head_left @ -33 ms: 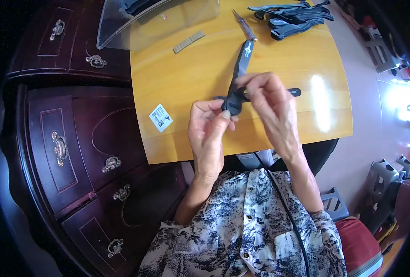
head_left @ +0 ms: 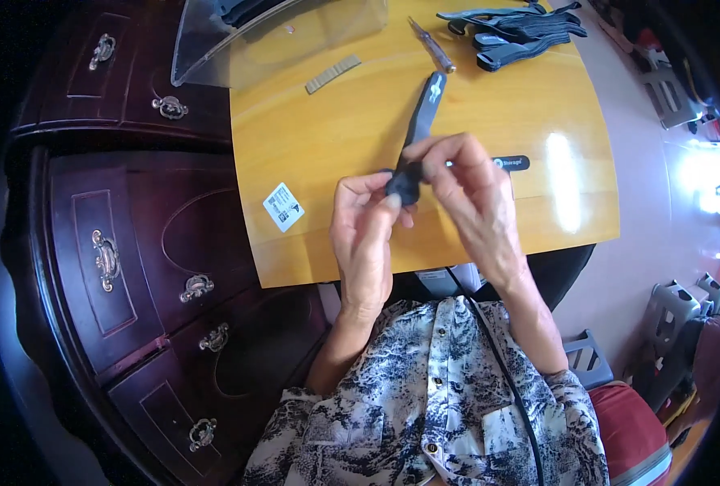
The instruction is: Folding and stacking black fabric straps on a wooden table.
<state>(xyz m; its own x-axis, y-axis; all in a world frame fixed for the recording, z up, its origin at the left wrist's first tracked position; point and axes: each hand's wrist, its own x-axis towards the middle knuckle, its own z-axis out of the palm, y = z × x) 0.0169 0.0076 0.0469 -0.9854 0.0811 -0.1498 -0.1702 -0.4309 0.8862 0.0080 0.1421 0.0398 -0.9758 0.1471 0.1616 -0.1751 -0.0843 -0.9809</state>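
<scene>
A black strap (head_left: 423,113) is held just above the near half of the yellow table (head_left: 328,146). My left hand (head_left: 362,243) pinches its dark, rounded folded part between thumb and fingers. Close beside it, my right hand (head_left: 483,215) grips the same strap with thumb and fingertips, which partly cover the fold. One length of the strap runs away from me toward a slender pointed tool (head_left: 433,47) with a clear handle. A black rounded end with pale print (head_left: 511,163) shows to the right of my right hand; how it joins the strap is hidden.
A pile of black straps (head_left: 522,36) lies at the far right of the table. A clear plastic bin (head_left: 202,49) stands far left, near a tan ridged strip (head_left: 333,74). A white label (head_left: 282,207) lies at left. Dark drawers (head_left: 93,202) flank the table.
My right hand's fingertips have shifted slightly left and down, and the folded part of the strap has turned a little. More of the printed end shows. My left hand stays nearly still.
</scene>
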